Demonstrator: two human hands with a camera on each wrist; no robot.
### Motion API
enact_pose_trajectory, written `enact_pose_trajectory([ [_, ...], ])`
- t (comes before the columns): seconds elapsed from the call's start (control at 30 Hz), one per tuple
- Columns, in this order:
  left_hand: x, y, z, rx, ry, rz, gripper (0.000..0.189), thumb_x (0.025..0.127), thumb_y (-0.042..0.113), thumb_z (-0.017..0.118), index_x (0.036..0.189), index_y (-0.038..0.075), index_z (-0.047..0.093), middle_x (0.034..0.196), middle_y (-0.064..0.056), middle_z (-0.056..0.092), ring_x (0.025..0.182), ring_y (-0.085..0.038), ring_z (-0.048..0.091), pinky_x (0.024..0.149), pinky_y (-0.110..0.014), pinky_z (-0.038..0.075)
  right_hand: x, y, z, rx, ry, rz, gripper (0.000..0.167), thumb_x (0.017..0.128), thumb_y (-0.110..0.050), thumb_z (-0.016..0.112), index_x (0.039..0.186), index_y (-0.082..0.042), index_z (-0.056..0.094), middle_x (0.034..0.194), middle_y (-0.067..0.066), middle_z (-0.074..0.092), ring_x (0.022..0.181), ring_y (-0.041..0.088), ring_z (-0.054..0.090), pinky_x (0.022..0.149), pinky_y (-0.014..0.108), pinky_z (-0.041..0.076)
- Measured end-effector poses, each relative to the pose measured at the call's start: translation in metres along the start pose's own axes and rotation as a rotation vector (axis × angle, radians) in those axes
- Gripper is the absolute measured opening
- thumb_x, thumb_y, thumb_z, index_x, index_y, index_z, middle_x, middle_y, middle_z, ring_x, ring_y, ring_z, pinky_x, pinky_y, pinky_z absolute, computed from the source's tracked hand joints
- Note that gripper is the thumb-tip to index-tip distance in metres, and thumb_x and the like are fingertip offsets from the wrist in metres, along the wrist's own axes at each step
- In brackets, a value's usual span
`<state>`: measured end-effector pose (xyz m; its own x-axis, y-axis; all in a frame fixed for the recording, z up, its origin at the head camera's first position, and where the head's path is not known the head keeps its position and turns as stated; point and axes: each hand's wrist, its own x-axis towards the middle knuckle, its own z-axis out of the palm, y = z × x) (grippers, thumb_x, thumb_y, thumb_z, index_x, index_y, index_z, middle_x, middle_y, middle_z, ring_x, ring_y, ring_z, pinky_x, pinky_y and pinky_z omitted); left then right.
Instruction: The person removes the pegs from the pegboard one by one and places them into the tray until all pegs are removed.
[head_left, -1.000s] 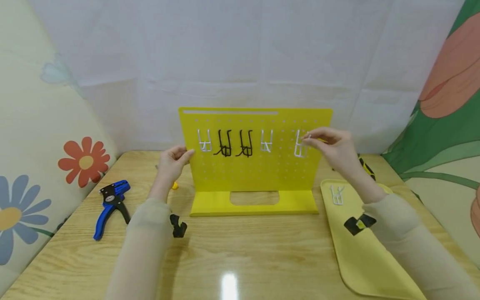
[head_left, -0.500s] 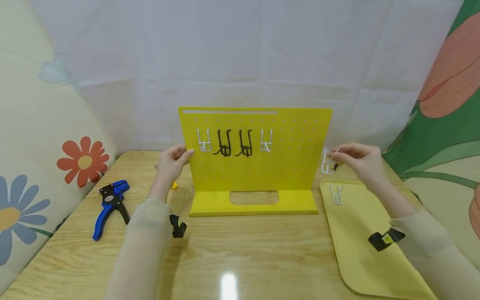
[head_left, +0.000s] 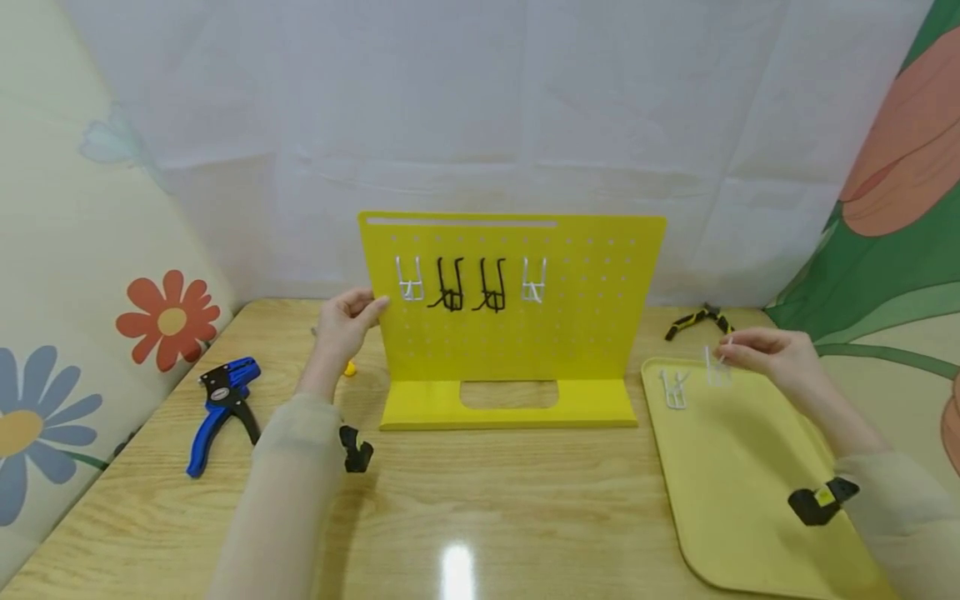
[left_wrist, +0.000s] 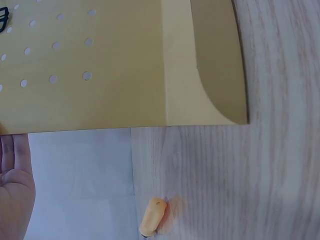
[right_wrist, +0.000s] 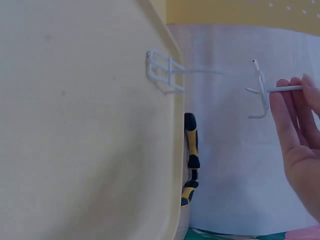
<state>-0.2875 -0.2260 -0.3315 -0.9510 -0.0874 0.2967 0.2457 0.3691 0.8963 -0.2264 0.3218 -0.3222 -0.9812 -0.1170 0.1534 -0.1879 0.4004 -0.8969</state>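
R hand [head_left: 776, 360] abv tray [head_left: 723, 492], pinching wht hook [right_wrist: 263, 91]; L hand [head_left: 347, 323] grips pegbd [head_left: 517, 354].

Smooth pegboard [head_left: 510, 325], glossy wood-grain table [head_left: 517, 508]

Upright perforated pegboard [head_left: 513, 332]: bright yellow, dotted with pale holes
Pinched bent-wire hook [right_wrist: 263, 92]: white
Mounted bent-wire hooks [head_left: 452, 300]: two black, two white
Shallow rounded tray [head_left: 727, 492]: paler yellow
Two-handled pliers [head_left: 221, 399]: blue and black
Wooden tabletop [head_left: 510, 492]: light-brown, grained

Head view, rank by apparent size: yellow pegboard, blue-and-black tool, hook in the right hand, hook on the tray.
1. Yellow pegboard
2. Blue-and-black tool
3. Held hook and resting hook: too alike to rank; the held one is partly covered.
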Motion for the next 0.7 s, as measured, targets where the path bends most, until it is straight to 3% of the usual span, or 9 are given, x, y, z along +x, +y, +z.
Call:
enact_pose_trajectory([
  [0.23,0.001,-0.001,-0.001,0.009,-0.005,0.007,0.036,0.093,0.023,0.06,0.112,-0.008,0.059,0.07,0.03,0.058,0.072,0.011,0.057,0.073,-0.012,0.055,0.0,0.027,-0.011,0.031,-0.11,0.071,0.013,0.091,-0.013,0.063,0.102,-0.012,0.07,0.089,-0.021,0.069,0.083,-0.002,0.067,0.073,0.015,0.056],
  [0.33,0.001,0.0,-0.001,0.008,-0.001,0.013,0.033,0.093,0.023,0.06,0.109,-0.006,0.06,0.07,0.03,0.058,0.071,0.011,0.057,0.074,-0.014,0.056,0.001,0.036,-0.013,-0.014,-0.139,0.095,0.015,0.092,-0.017,0.061,0.104,-0.011,0.068,0.09,-0.022,0.068,0.084,-0.004,0.065,0.075,0.014,0.055],
  [0.47,0.001,-0.001,-0.001,-0.014,0.002,0.017,0.029,0.092,0.021,0.061,0.104,-0.005,0.061,0.07,0.029,0.059,0.071,0.011,0.058,0.071,-0.012,0.055,0.004,0.047,-0.011,-0.051,-0.157,0.101,0.016,0.093,-0.018,0.061,0.103,-0.007,0.066,0.088,-0.023,0.067,0.084,-0.005,0.064,0.075,0.013,0.054],
  [0.7,0.001,0.0,0.0,-0.026,-0.005,0.017,0.033,0.093,0.02,0.061,0.108,-0.01,0.059,0.069,0.03,0.059,0.071,0.011,0.058,0.07,-0.009,0.054,0.008,0.053,-0.002,0.013,-0.139,0.126,0.009,0.092,-0.01,0.061,0.098,-0.005,0.066,0.084,-0.023,0.066,0.081,-0.005,0.064,0.074,0.016,0.057],
])
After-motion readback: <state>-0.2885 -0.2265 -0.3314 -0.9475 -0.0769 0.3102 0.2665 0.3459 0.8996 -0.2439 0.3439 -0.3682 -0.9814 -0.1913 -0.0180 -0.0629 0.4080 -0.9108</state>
